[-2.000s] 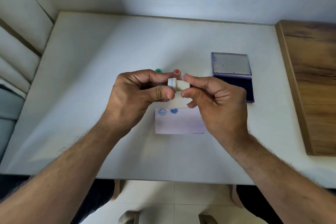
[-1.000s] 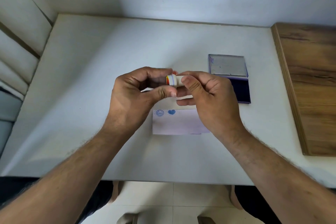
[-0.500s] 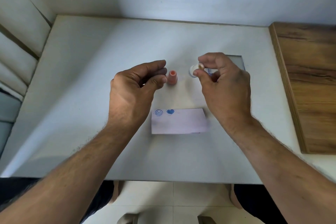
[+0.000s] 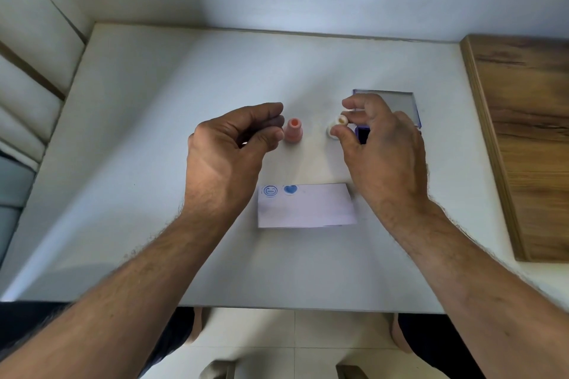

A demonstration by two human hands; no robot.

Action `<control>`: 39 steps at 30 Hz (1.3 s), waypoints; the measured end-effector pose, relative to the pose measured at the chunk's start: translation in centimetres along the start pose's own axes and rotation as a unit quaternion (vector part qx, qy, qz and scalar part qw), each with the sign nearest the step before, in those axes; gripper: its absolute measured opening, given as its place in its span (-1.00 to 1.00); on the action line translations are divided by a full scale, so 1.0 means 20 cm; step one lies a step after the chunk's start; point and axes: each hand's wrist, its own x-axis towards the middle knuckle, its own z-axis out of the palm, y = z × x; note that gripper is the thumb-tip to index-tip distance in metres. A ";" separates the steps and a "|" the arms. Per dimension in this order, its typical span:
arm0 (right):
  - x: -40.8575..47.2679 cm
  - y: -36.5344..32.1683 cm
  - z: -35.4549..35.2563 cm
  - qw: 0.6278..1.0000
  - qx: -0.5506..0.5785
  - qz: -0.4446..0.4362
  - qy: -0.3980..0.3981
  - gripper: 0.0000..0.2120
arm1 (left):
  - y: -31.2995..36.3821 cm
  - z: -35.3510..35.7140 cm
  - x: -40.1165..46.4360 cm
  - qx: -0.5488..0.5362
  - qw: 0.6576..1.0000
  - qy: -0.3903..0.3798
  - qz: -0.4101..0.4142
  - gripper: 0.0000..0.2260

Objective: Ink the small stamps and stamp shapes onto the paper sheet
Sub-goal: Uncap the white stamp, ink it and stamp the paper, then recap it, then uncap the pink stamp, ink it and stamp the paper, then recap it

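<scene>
My right hand point(image 4: 385, 157) pinches a small white stamp point(image 4: 337, 124) between thumb and fingers, just left of the ink pad. The dark blue ink pad point(image 4: 361, 134) is mostly hidden behind that hand; its open lid point(image 4: 397, 101) lies flat behind it. A pink stamp point(image 4: 294, 131) stands upright on the table between my hands. My left hand point(image 4: 228, 157) hovers beside it with fingers curled in; a pale glint shows inside, too small to identify. The paper sheet point(image 4: 308, 209) lies nearer to me, with a blue smiley print point(image 4: 270, 191) and a blue heart print point(image 4: 290, 189) at its top left.
The white table point(image 4: 138, 163) meets a wall at the back. A wooden board point(image 4: 523, 132) lies along its right side. Padded cushions point(image 4: 30, 71) run along the left. The table's front edge point(image 4: 277, 306) is close to my body.
My hands, which held the white stamp together, have separated. The right hand carried the stamp right toward the ink pad and lowered it. The pink stamp is uncovered.
</scene>
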 end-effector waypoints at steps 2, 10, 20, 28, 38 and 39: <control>0.00 0.00 0.01 1.000 0.003 -0.002 0.007 -0.63 | 0.00 0.00 0.00 0.001 1.000 0.001 -0.001 -0.75; -0.05 -0.06 0.04 0.960 -0.137 -0.242 -0.039 -0.48 | -0.01 0.00 0.00 -0.002 1.000 0.002 -0.001 -0.75; -0.08 -0.05 0.06 0.960 -0.133 -0.223 -0.102 -0.40 | -0.01 0.01 0.01 -0.012 1.000 -0.001 0.007 -0.77; -0.07 -0.04 0.05 0.976 -0.050 -0.205 -0.051 -0.87 | -0.02 0.01 0.01 -0.010 1.000 0.000 0.011 -0.77; 0.01 -0.13 -0.03 0.865 0.430 0.212 -0.150 -0.85 | 0.00 0.01 0.00 0.008 0.997 -0.029 0.075 -0.60; 0.01 -0.13 -0.03 0.830 0.473 0.235 -0.179 -0.83 | 0.00 0.01 0.00 -0.003 0.996 -0.038 0.079 -0.57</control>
